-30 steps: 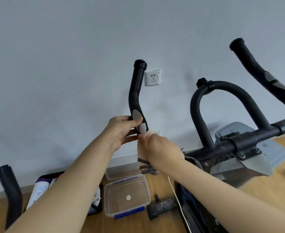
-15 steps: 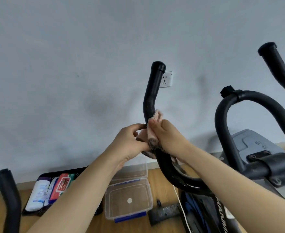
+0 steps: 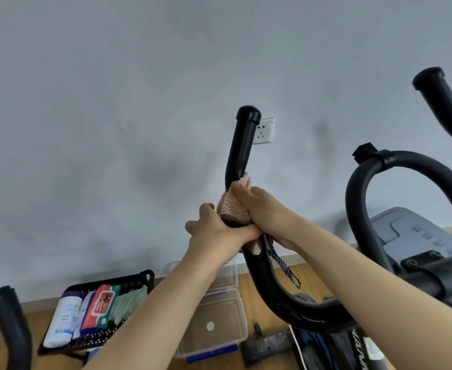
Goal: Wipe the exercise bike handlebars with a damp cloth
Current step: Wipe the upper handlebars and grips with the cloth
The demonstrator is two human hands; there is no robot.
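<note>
The black left handlebar [image 3: 242,145] of the exercise bike rises upright in the middle of the view, capped at the top. A pink cloth [image 3: 231,205] with a black-and-white woven edge is wrapped around it partway up. My right hand [image 3: 256,209] is closed over the cloth on the bar. My left hand [image 3: 216,232] grips the bar and the cloth's lower edge just below. A strip of the woven edge [image 3: 283,265] dangles down. The right handlebar [image 3: 443,102] and the curved centre bar [image 3: 395,166] stand at the right.
A white wall socket [image 3: 266,130] sits behind the bar's top. On the wooden floor lie a black basket [image 3: 139,283] of wipes and bottles, a clear plastic box [image 3: 219,321], and a dark dumbbell [image 3: 267,345]. Another black bar [image 3: 11,329] stands at the far left. The bike console [image 3: 416,233] is right.
Both hands have gone from the silver sensor pad to gripping the cloth around the bar, and the cloth has slid slightly higher. The view has shifted left and downward.
</note>
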